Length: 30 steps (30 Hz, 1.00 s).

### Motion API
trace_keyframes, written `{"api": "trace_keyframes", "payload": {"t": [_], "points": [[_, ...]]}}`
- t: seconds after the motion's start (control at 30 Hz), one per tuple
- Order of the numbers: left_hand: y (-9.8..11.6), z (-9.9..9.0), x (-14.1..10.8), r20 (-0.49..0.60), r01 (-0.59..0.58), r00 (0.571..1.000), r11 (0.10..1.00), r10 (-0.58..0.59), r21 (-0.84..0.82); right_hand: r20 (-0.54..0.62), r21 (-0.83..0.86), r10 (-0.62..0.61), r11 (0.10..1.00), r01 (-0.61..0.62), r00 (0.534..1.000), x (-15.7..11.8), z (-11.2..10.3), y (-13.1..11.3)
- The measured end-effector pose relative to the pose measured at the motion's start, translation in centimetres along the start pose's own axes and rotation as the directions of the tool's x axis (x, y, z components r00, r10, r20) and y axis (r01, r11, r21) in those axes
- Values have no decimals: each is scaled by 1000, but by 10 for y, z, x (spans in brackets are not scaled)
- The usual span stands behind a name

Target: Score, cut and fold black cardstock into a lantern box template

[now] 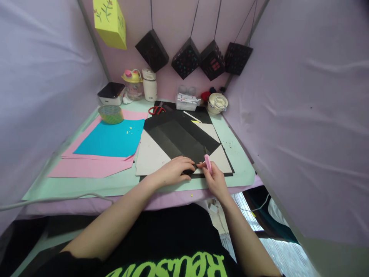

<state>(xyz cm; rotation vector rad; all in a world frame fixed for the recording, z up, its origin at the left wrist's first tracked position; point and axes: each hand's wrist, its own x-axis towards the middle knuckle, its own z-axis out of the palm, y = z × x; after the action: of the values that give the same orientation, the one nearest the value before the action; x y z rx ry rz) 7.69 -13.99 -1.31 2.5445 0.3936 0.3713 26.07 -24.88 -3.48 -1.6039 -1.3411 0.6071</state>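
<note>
A large sheet of black paper with crease lines lies at an angle over a whitish board. My left hand rests at the sheet's near corner, its thumb and curled fingers around a dark bit of the paper. In my right hand is a pink craft knife, its thin dark tip pointing up and away from me. The fingertips of my right hand are close to the same corner, near the left fingers. Whether they touch the paper I cannot tell.
Blue paper and pink sheets lie left, under a tape roll. Red scissors, a white pen, a box of markers and a cream bowl stand behind. Black paper boxes hang above; a cable crosses the front edge.
</note>
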Motion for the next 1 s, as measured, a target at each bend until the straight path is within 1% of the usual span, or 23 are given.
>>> {"api": "trace_keyframes", "payload": {"t": [0.13,0.33,0.43,0.57,0.67,0.83,1.0], "points": [[3,-4,3,4,-11,1000,1000,11,-25,1,7,-8,1000,8,1000,0,0,1],[7,-10,8,34,10,999,999,-8,-50,6,24,-11,1000,11,1000,0,-1,0],[8,-11,9,28,12,1000,999,-11,-49,13,23,-2,1000,2,1000,1,-2,-1],[7,-7,10,-4,18,1000,999,-18,-43,18,14,9,1000,-9,1000,1,-2,-1],[4,-2,10,-23,25,999,1000,-25,-2,17,9,16,1000,-16,1000,1,-1,-1],[-1,6,11,-45,-16,999,999,18,31,10,23,15,1000,-16,1000,1,-1,-1],[-1,9,10,-82,-52,995,998,54,26,10,19,18,1000,-19,1000,1,-1,-2]]}}
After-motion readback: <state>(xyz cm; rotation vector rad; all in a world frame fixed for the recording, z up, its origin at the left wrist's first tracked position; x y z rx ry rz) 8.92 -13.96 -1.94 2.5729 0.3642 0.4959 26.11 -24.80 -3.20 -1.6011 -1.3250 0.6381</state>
